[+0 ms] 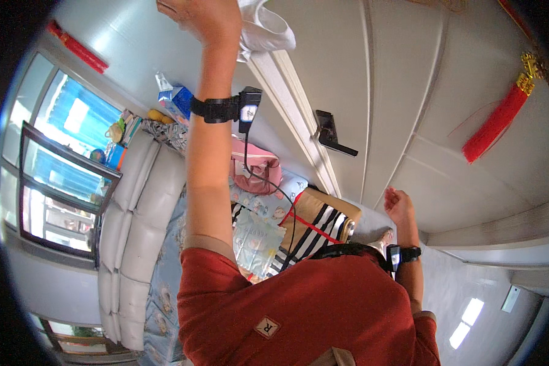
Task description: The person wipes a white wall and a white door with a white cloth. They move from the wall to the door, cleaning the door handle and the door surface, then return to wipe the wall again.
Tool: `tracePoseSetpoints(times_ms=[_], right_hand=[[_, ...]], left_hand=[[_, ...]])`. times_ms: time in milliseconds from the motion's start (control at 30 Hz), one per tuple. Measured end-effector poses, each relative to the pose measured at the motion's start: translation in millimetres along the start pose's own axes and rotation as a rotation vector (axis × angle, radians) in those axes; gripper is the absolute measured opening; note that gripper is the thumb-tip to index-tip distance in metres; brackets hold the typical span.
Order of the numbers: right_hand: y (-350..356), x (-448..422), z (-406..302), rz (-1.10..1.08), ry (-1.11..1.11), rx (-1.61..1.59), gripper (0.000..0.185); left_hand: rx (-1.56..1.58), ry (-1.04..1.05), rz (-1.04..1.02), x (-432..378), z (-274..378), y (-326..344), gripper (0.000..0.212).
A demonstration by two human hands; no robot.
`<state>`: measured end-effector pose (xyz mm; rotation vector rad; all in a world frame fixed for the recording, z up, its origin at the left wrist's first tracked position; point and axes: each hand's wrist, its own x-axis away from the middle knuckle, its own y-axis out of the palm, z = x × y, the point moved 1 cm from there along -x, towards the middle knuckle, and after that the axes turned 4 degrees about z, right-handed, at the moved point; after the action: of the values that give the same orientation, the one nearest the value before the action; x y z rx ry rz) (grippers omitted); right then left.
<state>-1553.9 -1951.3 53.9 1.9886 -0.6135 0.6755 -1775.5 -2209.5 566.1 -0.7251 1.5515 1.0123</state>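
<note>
My left hand [201, 18] is raised at the top edge of the view, its fingers partly cut off, beside a white cloth [267, 27] hanging by the wall. Whether the fingers hold the cloth does not show. My right hand [399, 206] hangs low at the right, fingers loosely curled, with nothing seen in it. A black door handle [336, 137] on a pale door lies between the two hands. Below it are a pink bag [256, 167], a light blue patterned pillow [265, 194] and a striped brown, black and white cloth [320, 224] with red trim.
A grey padded headboard [139, 206] borders a blue patterned bed [164, 293] on the left, near an open window [64, 183]. A red tassel [496, 121] hangs at the right. A black cable [294, 228] runs from the wrist device on my raised arm.
</note>
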Motion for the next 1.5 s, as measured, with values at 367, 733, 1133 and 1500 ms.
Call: tracePoseSetpoints(times_ms=[367, 733, 1133, 1500], right_hand=[[-15.8, -2.6, -4.8, 0.000, 0.019, -0.010, 0.018], [-15.3, 3.3, -9.6, 0.033, 0.037, -0.008, 0.017], [-13.4, 20.4, -7.7, -0.062, -0.035, 0.131, 0.025], [72.2, 94.9, 2.8, -0.509, -0.231, 0.439, 0.061]], left_hand=[[-0.016, 0.003, -0.132, 49.0, 13.4, -12.6, 0.089], [0.085, -0.009, -0.352, 142.2, 7.9, -45.8, 0.093], [0.073, 0.304, -0.599, 248.1, 3.4, -69.5, 0.050], [0.938, -0.473, -0.988, 274.5, 130.6, -179.4, 0.055]])
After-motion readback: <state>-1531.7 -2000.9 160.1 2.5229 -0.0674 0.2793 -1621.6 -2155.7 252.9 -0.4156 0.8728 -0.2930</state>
